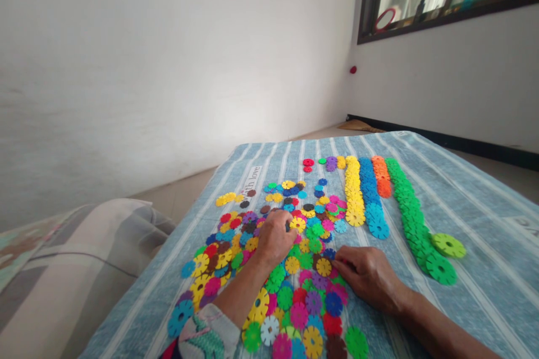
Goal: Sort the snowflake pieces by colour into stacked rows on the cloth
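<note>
- Dozens of plastic snowflake discs lie scattered across a striped blue mattress cover, seen from the head camera.
- Left hand: curled, fingertips down among the discs beside a yellow disc; any hold is hidden.
- Right hand: fingers extended low and nearly flat, touching the pile's right side; cannot tell if it holds anything.
- Four overlapping rows, yellow, blue, orange and green, run lengthwise away from the person, right of the pile.
- Green row: closest to the cover's right edge, yet well apart from it.

l hand curled, knuckles up, r hand palm down
</note>
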Action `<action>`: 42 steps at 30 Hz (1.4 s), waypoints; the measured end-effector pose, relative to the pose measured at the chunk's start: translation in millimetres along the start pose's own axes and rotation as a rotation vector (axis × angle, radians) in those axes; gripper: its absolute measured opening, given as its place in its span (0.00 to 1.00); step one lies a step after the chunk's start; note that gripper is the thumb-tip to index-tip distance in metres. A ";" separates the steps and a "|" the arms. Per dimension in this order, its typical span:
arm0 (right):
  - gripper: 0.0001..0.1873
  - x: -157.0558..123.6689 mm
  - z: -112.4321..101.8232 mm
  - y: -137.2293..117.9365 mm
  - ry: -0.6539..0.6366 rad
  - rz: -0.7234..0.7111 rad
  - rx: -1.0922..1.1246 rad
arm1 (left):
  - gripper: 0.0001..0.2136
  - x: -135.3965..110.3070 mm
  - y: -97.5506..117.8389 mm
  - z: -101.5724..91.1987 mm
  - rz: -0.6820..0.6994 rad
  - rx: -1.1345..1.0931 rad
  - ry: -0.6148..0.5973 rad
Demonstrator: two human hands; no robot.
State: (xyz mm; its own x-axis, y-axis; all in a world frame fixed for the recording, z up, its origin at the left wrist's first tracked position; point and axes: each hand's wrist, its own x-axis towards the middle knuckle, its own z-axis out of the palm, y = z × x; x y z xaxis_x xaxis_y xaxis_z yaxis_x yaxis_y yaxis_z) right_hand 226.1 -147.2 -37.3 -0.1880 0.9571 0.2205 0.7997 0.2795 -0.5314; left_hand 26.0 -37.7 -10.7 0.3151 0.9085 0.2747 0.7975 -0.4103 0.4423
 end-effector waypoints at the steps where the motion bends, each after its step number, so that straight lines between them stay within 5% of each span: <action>1: 0.14 -0.1 -0.1 -0.1 0.000 0.000 0.002 | 0.07 -0.1 -0.3 0.4 0.023 -0.017 0.014; 16: 0.14 0.0 1.6 1.4 0.029 -0.019 0.009 | 0.10 -6.2 0.2 7.4 0.312 -0.182 0.080; 35: 0.14 0.2 2.0 2.2 0.039 -0.022 0.015 | 0.08 -7.1 7.0 -7.0 0.351 -0.042 0.163; 42: 0.15 0.5 1.5 2.5 0.020 -0.022 -0.003 | 0.08 -6.4 5.4 -10.6 0.189 -0.115 0.092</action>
State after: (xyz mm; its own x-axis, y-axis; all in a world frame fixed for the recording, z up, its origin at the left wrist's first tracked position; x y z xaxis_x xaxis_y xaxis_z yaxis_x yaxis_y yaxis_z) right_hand 227.1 -145.9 -39.7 -0.1945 0.9490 0.2481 0.7971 0.3003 -0.5239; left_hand 22.9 -46.6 -1.1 0.4005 0.8058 0.4361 0.6634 -0.5834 0.4686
